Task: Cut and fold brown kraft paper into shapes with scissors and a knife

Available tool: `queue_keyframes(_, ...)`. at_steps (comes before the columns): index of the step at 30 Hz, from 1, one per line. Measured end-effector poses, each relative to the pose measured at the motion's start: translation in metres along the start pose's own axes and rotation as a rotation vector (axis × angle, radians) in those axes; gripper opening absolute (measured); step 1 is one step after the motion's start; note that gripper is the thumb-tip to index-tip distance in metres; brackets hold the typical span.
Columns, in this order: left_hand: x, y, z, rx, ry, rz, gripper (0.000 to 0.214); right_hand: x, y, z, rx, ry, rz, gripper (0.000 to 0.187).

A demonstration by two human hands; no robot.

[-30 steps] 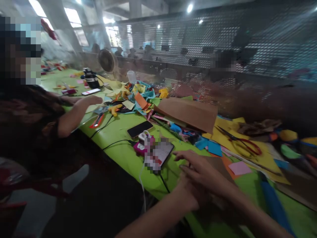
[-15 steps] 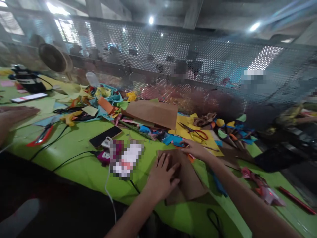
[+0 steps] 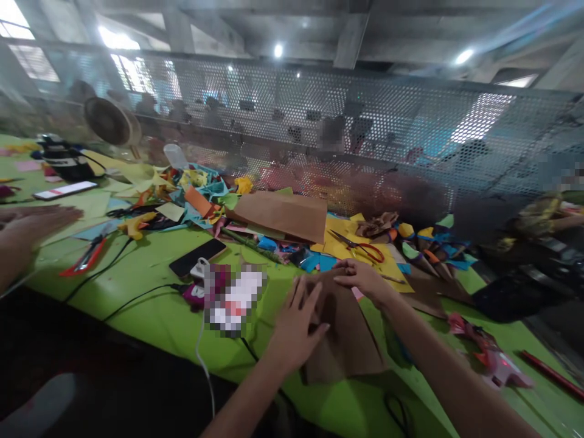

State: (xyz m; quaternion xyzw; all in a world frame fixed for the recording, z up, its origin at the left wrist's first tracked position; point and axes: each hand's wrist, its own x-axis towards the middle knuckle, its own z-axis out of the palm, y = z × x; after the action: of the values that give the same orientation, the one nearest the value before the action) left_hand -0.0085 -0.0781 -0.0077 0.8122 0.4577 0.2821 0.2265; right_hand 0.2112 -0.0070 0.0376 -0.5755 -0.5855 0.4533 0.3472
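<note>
Fingers of left hand [image 3: 294,331] extended over left edge of brown paper [image 3: 344,340] on green desk [image 3: 150,255]; right hand [image 3: 365,283] curled at paper's far edge, grip indeterminable. Black bottle [image 3: 73,173]: white lettering [image 3: 64,162], too blurred to read.

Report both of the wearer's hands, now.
Left hand: open, laid on the brown paper.
Right hand: fingers bent at its far edge; grip can't be told.
</note>
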Motion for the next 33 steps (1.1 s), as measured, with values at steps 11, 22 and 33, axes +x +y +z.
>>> queue_keyframes(11,0.023,0.025,-0.023,-1.38,0.299,-0.609,0.05,-0.046,-0.036,0.003,0.124,0.146,-0.184,0.04)
queue_keyframes(22,0.017,0.034,-0.024,-1.491,0.284,-0.572,0.044,-0.063,-0.043,0.007,0.236,0.255,-0.205,0.035)
queue_keyframes(33,0.016,0.042,-0.03,-1.453,0.325,-0.557,0.044,-0.069,-0.044,0.007,0.341,0.25,-0.233,0.04)
